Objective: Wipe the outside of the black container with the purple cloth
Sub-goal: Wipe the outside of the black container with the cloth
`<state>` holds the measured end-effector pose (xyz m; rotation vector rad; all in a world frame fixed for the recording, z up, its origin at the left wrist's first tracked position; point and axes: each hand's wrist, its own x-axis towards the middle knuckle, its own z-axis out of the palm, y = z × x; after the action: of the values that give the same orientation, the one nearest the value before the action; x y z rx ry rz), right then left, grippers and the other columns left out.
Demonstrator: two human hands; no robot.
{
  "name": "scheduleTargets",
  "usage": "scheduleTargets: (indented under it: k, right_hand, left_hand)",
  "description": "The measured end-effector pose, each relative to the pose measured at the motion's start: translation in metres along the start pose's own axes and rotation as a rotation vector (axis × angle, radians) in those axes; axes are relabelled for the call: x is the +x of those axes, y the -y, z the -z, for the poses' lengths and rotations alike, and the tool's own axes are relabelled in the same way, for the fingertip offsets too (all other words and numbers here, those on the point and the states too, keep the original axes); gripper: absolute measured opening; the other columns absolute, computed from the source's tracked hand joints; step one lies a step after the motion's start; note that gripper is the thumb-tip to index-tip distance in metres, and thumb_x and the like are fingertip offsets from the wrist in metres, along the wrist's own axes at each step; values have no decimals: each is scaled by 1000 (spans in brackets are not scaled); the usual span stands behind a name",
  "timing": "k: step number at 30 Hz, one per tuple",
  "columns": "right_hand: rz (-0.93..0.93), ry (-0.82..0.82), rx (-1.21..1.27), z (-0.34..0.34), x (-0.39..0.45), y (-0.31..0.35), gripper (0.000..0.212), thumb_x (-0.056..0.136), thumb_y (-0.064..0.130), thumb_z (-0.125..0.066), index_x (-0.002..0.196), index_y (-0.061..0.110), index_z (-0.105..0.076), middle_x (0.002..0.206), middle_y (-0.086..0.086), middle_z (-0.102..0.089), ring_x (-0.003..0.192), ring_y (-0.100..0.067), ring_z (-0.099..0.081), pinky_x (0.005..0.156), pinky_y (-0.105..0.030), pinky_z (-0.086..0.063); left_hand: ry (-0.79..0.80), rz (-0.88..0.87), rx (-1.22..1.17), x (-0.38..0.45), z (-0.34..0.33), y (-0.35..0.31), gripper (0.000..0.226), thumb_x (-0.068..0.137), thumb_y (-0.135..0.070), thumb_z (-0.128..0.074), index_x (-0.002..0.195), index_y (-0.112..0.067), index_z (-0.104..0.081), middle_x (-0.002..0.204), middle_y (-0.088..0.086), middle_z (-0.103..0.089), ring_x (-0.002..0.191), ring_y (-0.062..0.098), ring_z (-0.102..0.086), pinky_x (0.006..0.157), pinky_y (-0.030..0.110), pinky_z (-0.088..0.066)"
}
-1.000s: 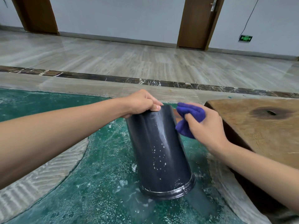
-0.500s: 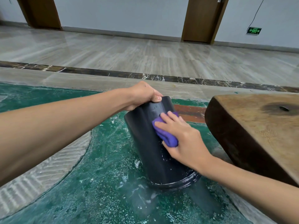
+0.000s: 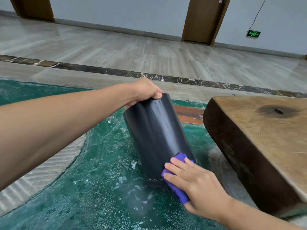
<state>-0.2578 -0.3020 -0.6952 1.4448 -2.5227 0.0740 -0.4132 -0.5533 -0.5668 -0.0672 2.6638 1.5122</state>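
The tall black plastic cylindrical container [image 3: 154, 135] stands upside down on the wet green speckled stone surface [image 3: 93, 188], leaning a little, its rim end down in a film of water. All eyes on that container, everything else is placed from it. At its top end, the left hand [image 3: 146, 90] is curled over the far edge, fingers wrapped tight and thumb pressed on the near side, gripping the base. Down at the container's lower right, the right hand [image 3: 192, 183] lies nearly flat, fingers stretched and close together, pressing the folded purple cloth [image 3: 176, 188] against the wall just above the rim. The cloth pokes out above the fingertips and below the palm, touching the black side. A dull streak runs up the container's front face. To the right of the container, near but apart from it, sits a thick brown wooden slab [image 3: 259, 143] with a dark knot hole. Beyond the container stretches pale grey tiled floor [image 3: 149, 52].
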Motion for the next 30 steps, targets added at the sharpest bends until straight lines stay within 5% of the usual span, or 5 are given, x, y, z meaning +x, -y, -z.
scheduleTargets:
  k: [3, 8, 15, 27, 30]
  right_hand:
    - [-56, -32, 57, 8, -7, -5, 47, 72, 21, -79, 118, 28, -74, 133, 9, -69, 130, -15, -61, 107, -41, -51]
    - [-416, -362, 711, 28, 12, -18, 52, 78, 0, -63, 120, 28, -74, 121, 16, -75, 112, -4, -70, 105, -30, -51]
    - [-1007, -552, 784, 48, 107, -70, 27, 86, 24, -67, 107, 37, -79, 104, 23, -77, 107, -2, -69, 101, -26, -51]
    - [-220, -329, 258, 8, 94, -20, 52, 78, 24, -75, 130, 26, -69, 147, 2, -59, 142, -22, -49, 118, -46, -37]
    - [-65, -230, 121, -1, 56, -23, 47, 84, 31, -69, 131, 28, -69, 147, 5, -58, 143, -20, -48, 118, -44, -39]
  left_hand:
    - [-12, 7, -21, -1, 3, 6, 21, 87, -15, -69, 106, -20, -77, 107, 0, -75, 100, 13, -67, 87, 19, -45]
    - [41, -24, -13, -6, 7, 16, 25, 91, -23, -67, 115, -22, -74, 122, -1, -71, 116, 12, -61, 109, 25, -39]
    - [115, -108, -20, -20, 0, 21, 23, 91, -28, -68, 110, -17, -76, 119, -8, -72, 108, 1, -63, 100, 18, -40]
    - [-11, -31, -135, -14, 19, 43, 11, 91, -21, -66, 91, -24, -77, 102, -4, -75, 91, 5, -64, 70, 11, -46]
    - [-28, -5, -144, -10, 24, 49, 10, 90, -23, -68, 89, -26, -77, 101, -8, -75, 98, 7, -66, 83, 16, -46]
